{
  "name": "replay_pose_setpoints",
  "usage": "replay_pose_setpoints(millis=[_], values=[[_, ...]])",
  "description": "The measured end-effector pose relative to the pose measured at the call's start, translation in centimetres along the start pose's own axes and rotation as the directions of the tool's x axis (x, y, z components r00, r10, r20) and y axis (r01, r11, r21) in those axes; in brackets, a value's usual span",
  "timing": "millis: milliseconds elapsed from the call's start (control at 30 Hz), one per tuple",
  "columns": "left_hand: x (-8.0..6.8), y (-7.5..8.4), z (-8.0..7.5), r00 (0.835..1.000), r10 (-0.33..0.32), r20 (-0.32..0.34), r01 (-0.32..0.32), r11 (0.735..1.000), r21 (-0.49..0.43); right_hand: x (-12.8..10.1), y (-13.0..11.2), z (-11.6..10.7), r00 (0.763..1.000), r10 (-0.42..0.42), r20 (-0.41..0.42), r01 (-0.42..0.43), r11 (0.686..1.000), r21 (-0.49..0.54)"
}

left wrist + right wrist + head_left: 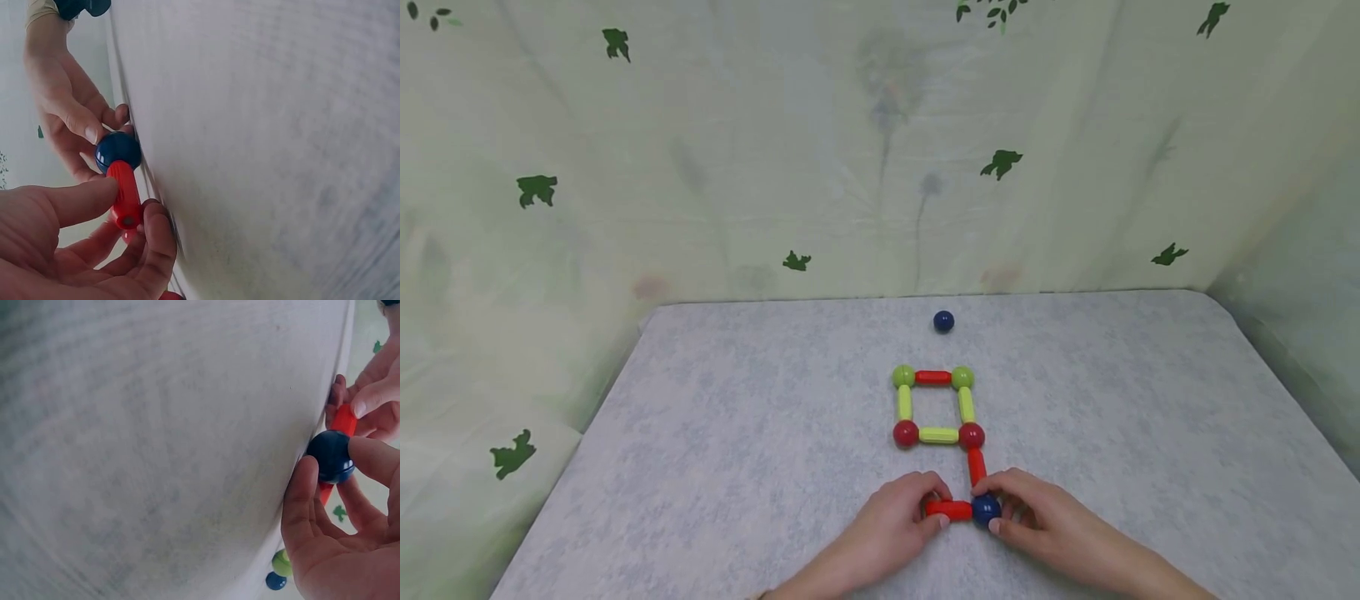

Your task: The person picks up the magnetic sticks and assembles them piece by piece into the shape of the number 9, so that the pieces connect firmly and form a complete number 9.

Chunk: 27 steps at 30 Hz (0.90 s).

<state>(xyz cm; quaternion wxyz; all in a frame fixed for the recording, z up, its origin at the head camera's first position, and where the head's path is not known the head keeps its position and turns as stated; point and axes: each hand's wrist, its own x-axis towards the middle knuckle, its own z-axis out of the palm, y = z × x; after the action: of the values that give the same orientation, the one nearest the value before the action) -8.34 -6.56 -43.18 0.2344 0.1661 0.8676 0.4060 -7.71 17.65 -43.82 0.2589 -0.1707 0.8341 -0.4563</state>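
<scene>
Red rod [948, 509] lies flat on the tabletop [737, 433], its long axis running left to right, and the left hand [898, 517] pinches its left end in a narrow grip. At its right end sits the blue ball [986, 509], touching it and pinched by the right hand [1037, 521]. Just beyond that ball, another red rod [976, 467] leads up to the square frame [936, 406].

Bare hands [895, 521], forearms unsleeved; a wrist-mounted dark camera strap.
</scene>
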Motion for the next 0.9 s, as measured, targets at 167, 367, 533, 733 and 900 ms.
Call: replay_pose_setpoints(millis=[167,367,533,733,900], values=[[0.0,-0.3,-0.2,1.000,0.019,0.001,-0.019,1.000,-0.021,0.1,0.1,-0.1,1.000,0.008,0.006,-0.008,1.000,0.006],[-0.4,-0.3,-1.7,1.000,0.025,-0.007,-0.026,0.999,-0.023,0.1,0.3,-0.1,1.000,0.008,0.004,-0.008,1.000,-0.001],[0.0,-0.5,-4.8,0.994,0.033,-0.103,-0.034,0.999,-0.015,0.1,0.4,-0.1,1.000,0.000,0.005,0.000,1.000,-0.018],[2.1,-2.0,-8.2,0.966,0.018,-0.257,-0.019,1.000,-0.002,0.1,0.3,-0.1,1.000,-0.008,0.011,0.008,1.000,-0.023],[4.7,-3.0,-9.8,0.942,-0.013,-0.335,-0.007,0.998,-0.058,0.0,0.3,-0.1,1.000,-0.015,0.010,0.015,1.000,-0.025]])
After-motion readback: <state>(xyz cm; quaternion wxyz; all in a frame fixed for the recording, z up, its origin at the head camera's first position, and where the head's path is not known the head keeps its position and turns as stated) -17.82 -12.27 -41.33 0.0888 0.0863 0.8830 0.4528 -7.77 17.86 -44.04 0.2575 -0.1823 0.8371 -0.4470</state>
